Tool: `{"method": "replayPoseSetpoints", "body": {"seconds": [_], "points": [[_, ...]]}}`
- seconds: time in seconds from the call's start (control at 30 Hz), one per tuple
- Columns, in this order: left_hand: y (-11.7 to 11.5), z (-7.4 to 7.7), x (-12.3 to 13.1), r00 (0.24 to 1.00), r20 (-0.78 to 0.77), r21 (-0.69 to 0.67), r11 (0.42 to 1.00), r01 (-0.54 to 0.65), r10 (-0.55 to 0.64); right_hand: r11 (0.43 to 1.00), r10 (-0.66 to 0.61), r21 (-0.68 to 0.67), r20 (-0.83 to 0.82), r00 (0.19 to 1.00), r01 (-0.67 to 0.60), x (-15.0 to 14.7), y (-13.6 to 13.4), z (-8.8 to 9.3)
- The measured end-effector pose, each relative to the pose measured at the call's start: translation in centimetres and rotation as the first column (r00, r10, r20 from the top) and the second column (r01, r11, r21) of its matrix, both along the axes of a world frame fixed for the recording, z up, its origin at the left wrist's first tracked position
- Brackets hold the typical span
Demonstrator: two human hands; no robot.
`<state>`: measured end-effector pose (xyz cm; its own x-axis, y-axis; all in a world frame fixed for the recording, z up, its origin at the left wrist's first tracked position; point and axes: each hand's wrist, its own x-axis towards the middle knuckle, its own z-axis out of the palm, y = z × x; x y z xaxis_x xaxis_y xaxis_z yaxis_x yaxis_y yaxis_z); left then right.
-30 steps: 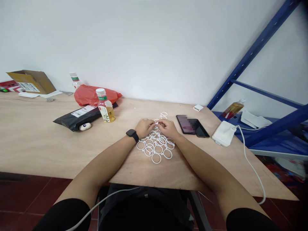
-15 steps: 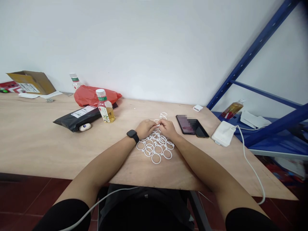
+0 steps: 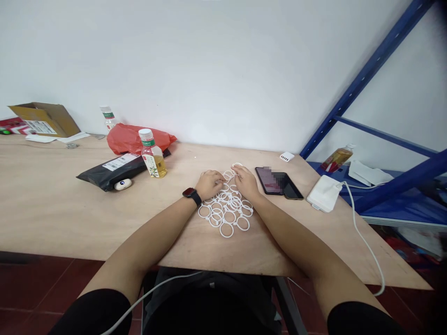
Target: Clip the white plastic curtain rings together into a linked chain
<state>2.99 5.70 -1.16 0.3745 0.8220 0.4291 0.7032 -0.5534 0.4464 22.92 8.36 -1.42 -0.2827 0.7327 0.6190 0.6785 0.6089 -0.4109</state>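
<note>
A mesh of several linked white plastic rings (image 3: 226, 211) lies flat on the wooden table (image 3: 52, 204) in front of me. My left hand (image 3: 208, 184), with a black watch on its wrist, rests with curled fingers on the mesh's far left edge and pinches a ring there. My right hand (image 3: 246, 181) reaches over the far right edge, fingertips closed on a loose white ring (image 3: 237, 166) beyond the mesh. The rings under both palms are hidden.
Two dark phones (image 3: 277, 182) lie just right of my right hand, then a white power bank (image 3: 324, 193) with a cable. A tea bottle (image 3: 152, 155), black parcel (image 3: 108, 170), red bag (image 3: 134, 138) and cardboard box (image 3: 44, 118) stand left. Blue shelving (image 3: 384, 135) rises at right.
My right hand has moved away from the left, forward to the loose rings at the far edge. The left hand has stayed on the mesh.
</note>
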Motion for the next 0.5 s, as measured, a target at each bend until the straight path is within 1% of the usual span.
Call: {"method": "replayPoseSetpoints", "body": {"seconds": [0.07, 0.13, 0.23, 0.37, 0.43, 0.5], "points": [[-0.2, -0.1, 0.2, 0.998, -0.063, -0.021, 1.000, 0.023, -0.025, 1.000, -0.003, -0.023, 0.011, 1.000, 0.004, 0.1, 0.2, -0.2], [-0.2, -0.3, 0.4, 0.994, -0.104, -0.062, 0.998, 0.012, -0.019, 0.999, 0.022, -0.046, 0.015, 1.000, -0.022, 0.1, 0.2, -0.3], [-0.1, -0.5, 0.4, 0.993, -0.115, -0.110, 0.993, -0.032, 0.020, 0.989, 0.129, -0.083, 0.030, 0.991, -0.126, -0.1, 0.0, -0.3], [0.0, -0.5, 0.3, 0.991, -0.131, -0.097, 0.995, -0.035, 0.023, 0.953, 0.280, -0.133, 0.054, 0.958, -0.271, -0.6, -0.6, -0.3], [0.0, -0.4, 0.3, 0.989, -0.146, -0.091, 0.995, -0.038, 0.025, 0.935, 0.321, -0.185, 0.079, 0.944, -0.303, -0.8, -0.8, -0.2], [-0.1, -0.3, 0.4, 0.987, -0.160, -0.091, 0.995, -0.045, 0.030, 0.925, 0.330, -0.231, 0.102, 0.938, -0.301, -0.9, -0.9, -0.1]]}}
